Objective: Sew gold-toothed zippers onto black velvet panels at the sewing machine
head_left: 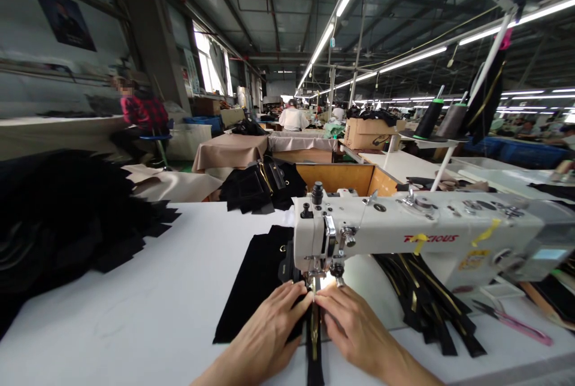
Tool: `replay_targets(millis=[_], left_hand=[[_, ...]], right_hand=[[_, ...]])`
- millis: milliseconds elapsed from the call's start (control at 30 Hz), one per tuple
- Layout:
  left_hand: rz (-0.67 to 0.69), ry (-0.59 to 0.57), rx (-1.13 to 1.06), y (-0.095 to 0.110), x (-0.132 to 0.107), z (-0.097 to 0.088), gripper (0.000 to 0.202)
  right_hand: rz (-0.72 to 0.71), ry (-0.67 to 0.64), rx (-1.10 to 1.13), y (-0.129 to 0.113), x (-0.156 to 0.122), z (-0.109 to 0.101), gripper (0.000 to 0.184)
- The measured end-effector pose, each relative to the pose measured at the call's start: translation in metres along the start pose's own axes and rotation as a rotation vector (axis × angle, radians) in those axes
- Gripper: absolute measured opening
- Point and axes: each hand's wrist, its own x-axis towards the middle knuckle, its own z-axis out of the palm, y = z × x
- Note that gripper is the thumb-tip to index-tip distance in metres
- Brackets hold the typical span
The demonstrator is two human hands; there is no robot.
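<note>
At the needle of a white sewing machine (377, 236), both hands press on a black zipper strip (315, 356) with gold-coloured teeth. My left hand (275, 319) rests over the right edge of a black fabric panel (249, 287), its fingers together and thumb by the zipper. From the other side, my right hand (353, 321) pinches the strip's edge, fingers curled close to the presser foot. The zipper's tail hangs toward me between the hands. A dark tab and a small gold ring show on the panel. The fingertips partly hide the seam.
A large black fabric pile (67, 212) covers the table's left. Behind the machine lie black pieces (265, 185) with gold zippers. More zipper strips (426, 296) and pink-handled scissors (516, 321) lie at right. Thread cones (429, 119) stand above. A person in red plaid (144, 110) sits far left.
</note>
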Motion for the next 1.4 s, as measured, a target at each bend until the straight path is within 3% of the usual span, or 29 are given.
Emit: replay_targets(millis=[267, 500, 733, 967, 1267, 1400], left_hand=[[-0.091, 0.031, -0.090, 0.001, -0.006, 0.011, 0.053], [-0.097, 0.092, -0.142, 0.003, -0.003, 0.005, 0.046], [-0.039, 0.014, -0.079, 0.003, -0.001, 0.008, 0.055], [0.035, 0.049, -0.037, 0.003, 0.001, 0.013, 0.038], [-0.002, 0.086, 0.031, -0.002, 0.001, 0.019, 0.061], [0.009, 0.139, 0.054, -0.001, 0.002, 0.018, 0.049]], right_hand=[[-0.127, -0.004, 0.082, -0.007, -0.007, 0.003, 0.036], [-0.112, -0.012, 0.131, -0.004, -0.005, -0.001, 0.039], [-0.117, -0.008, 0.153, 0.000, -0.004, 0.002, 0.036], [-0.090, -0.023, 0.148, 0.001, -0.004, 0.001, 0.038], [0.021, -0.064, 0.108, 0.004, -0.005, 0.001, 0.047], [0.007, -0.047, 0.088, 0.004, -0.006, 0.003, 0.045]])
